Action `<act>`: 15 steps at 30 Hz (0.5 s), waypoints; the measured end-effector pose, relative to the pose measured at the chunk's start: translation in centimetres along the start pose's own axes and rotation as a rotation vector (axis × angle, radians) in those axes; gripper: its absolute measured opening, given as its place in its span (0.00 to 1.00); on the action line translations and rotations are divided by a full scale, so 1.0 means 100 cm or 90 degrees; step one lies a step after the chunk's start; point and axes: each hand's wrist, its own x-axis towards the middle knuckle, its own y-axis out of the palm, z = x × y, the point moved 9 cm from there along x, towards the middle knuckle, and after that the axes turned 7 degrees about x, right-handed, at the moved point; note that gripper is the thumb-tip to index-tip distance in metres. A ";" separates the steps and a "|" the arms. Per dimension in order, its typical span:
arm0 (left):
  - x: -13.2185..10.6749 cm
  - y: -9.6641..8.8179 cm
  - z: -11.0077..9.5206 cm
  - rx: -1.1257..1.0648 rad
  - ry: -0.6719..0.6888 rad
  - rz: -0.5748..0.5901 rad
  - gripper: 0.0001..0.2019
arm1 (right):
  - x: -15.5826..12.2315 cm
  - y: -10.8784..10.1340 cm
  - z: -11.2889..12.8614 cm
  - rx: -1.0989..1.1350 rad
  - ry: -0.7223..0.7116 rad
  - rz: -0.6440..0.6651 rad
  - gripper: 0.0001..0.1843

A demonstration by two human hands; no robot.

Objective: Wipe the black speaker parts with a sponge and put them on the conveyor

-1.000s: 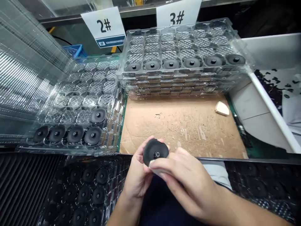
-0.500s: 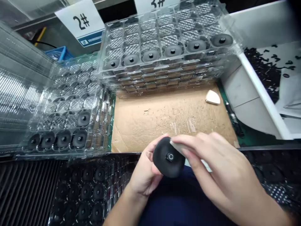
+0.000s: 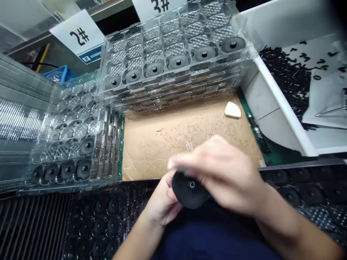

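Hands first. The left hand (image 3: 162, 202) is curled around the black disc (image 3: 189, 193), gripping its rim from the left and from underneath, with the little centre hub facing up. The right hand (image 3: 225, 177) sits over the top edge of the disc with its fingers bent down onto it. It's motion-blurred, so I can't tell if it's pinching something or just pressing. There's a pale smear at the fingertips (image 3: 179, 165) and that's all I get.

The disc is in the air over the lap, right at the near edge of the cardboard sheet (image 3: 189, 133) on the tabletop, and it's not in any tray.

My take on doing this bit well:
- Keep the left-hand grip on the rim only, thumb off the face.
- Back the disc from behind so the right hand's pressure doesn't flex it.
- Work around the hub, not across it.
- Stay low over the lap or cardboard in case it slips.

The clear tray (image 3: 73, 144) with five discs seated sits just left. The tray stack (image 3: 173, 90) under the 3# sign (image 3: 159, 5) sits behind the cardboard.
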 end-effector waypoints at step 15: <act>0.000 0.014 -0.003 -0.133 0.006 0.130 0.29 | -0.118 0.029 -0.091 0.150 0.535 -0.051 0.16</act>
